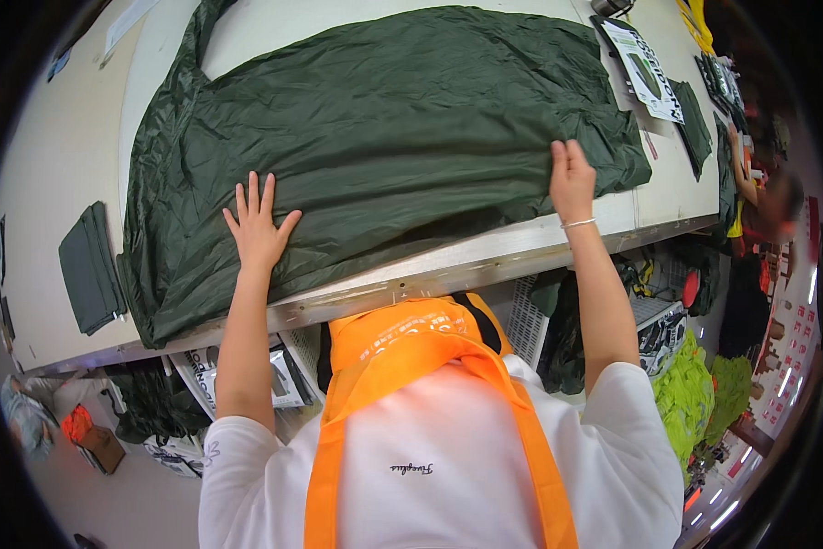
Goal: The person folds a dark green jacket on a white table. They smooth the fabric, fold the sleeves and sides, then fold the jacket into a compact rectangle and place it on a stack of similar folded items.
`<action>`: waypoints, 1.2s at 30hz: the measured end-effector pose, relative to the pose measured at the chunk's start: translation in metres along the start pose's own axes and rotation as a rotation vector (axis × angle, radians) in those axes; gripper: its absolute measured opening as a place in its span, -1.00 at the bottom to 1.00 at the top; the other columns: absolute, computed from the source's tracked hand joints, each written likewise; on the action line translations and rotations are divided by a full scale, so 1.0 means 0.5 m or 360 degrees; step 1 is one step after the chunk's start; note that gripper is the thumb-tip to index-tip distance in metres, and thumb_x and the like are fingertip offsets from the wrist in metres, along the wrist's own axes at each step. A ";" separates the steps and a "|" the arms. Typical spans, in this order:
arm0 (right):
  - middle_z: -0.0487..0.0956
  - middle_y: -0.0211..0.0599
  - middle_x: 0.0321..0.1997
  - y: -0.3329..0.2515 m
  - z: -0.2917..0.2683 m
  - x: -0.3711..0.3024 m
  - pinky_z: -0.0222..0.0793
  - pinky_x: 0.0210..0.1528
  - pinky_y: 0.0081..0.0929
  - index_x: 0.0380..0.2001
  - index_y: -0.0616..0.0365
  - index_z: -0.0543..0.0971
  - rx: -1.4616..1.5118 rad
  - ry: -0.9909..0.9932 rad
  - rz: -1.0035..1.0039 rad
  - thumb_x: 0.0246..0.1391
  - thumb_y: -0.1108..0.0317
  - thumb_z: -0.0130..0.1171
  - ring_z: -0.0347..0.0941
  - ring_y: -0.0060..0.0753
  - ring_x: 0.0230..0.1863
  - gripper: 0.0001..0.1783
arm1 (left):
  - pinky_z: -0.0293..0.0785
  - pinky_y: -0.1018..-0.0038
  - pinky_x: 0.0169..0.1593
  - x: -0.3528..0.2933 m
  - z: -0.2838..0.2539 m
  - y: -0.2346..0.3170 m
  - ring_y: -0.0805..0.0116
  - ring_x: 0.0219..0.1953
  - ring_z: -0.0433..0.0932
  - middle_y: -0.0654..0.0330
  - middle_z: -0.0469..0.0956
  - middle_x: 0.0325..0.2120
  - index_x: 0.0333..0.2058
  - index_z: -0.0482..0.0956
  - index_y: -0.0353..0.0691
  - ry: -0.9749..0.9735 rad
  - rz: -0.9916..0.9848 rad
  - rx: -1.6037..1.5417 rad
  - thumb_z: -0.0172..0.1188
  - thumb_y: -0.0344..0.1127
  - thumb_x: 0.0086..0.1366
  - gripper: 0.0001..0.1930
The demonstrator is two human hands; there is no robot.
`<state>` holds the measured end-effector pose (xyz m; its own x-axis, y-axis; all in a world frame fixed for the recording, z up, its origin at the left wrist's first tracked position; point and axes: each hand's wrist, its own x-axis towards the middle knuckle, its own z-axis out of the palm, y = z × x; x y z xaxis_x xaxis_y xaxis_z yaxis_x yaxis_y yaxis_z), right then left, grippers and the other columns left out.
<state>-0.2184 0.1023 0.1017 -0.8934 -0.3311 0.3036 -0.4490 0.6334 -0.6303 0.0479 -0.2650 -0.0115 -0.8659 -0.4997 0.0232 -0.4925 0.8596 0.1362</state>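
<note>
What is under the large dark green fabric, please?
Under the dark green fabric is the pale tabletop, which shows beyond several of its edges. Whether anything else lies beneath cannot be seen, because the fabric covers it.

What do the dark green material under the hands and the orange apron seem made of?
Dark green material: probably thin synthetic, perhaps coated, with a slight sheen; fine creases catch the light.
Orange apron: likely cloth, mostly matte, bending in soft folds; fibre unclear.

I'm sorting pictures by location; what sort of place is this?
Likely a garment or textile workshop: dark green fabric spread on a worktable, folded green pieces beside it, and yellow-green cloth heaped nearby.
</note>
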 end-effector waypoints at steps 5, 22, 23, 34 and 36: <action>0.46 0.09 -0.53 0.147 0.062 -0.028 0.28 -0.32 -0.27 -0.50 0.31 0.43 -0.0070 -0.0359 0.0621 0.18 -0.05 -0.05 0.35 0.09 -0.44 -0.46 | -0.30 -0.12 0.28 0.010 0.019 -0.010 0.12 0.36 -0.18 0.31 -0.13 0.34 0.29 0.03 0.20 -0.0027 0.0084 -0.0062 0.02 0.21 0.18 -0.26; 0.19 -0.15 0.30 -0.036 0.068 0.071 -0.08 0.28 -0.07 0.15 0.03 0.35 -0.0517 -0.0422 -0.0740 0.06 0.21 0.10 0.05 -0.01 0.31 -0.45 | -0.28 -0.10 0.28 -0.021 -0.067 -0.067 0.02 0.35 -0.15 0.19 -0.06 0.32 0.26 0.11 0.02 0.0121 -0.0064 0.0004 0.14 0.10 0.10 -0.23; 0.10 -0.21 0.36 -0.030 0.082 0.053 -0.21 0.32 -0.02 0.18 -0.09 0.32 -0.0680 -0.0710 -0.0724 0.06 0.14 0.08 -0.07 -0.03 0.36 -0.42 | -0.26 -0.07 0.28 -0.025 -0.055 -0.082 0.03 0.34 -0.12 0.19 -0.03 0.31 0.25 0.15 0.01 0.0043 -0.0129 0.0056 0.15 0.09 0.10 -0.24; 0.21 -0.21 0.28 0.142 0.303 0.469 0.11 0.24 -0.23 0.16 0.02 0.27 -0.0999 -0.0703 -0.0777 0.00 0.54 0.08 0.16 -0.17 0.26 -0.40 | 0.12 0.16 0.19 0.373 -0.051 -0.330 -0.02 0.18 0.22 -0.14 0.27 0.11 0.15 0.24 -0.26 0.0693 -0.0424 0.0165 0.23 0.18 0.03 -0.17; 0.08 -0.33 0.37 0.128 0.361 0.561 -0.07 0.36 -0.19 0.27 -0.13 0.13 -0.1571 -0.0721 -0.0715 0.03 0.65 -0.03 -0.01 -0.26 0.37 -0.26 | 0.19 0.12 0.16 0.502 -0.067 -0.383 -0.03 0.14 0.29 -0.17 0.30 0.08 0.19 0.11 -0.41 0.0345 -0.0713 0.0121 0.28 0.36 -0.17 0.13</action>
<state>-0.4947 -0.0764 0.0173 -0.6535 -0.7553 -0.0496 -0.7180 0.5979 0.3563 -0.0725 -0.5585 0.0012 -0.5338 -0.8250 0.1853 -0.8235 0.5570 0.1077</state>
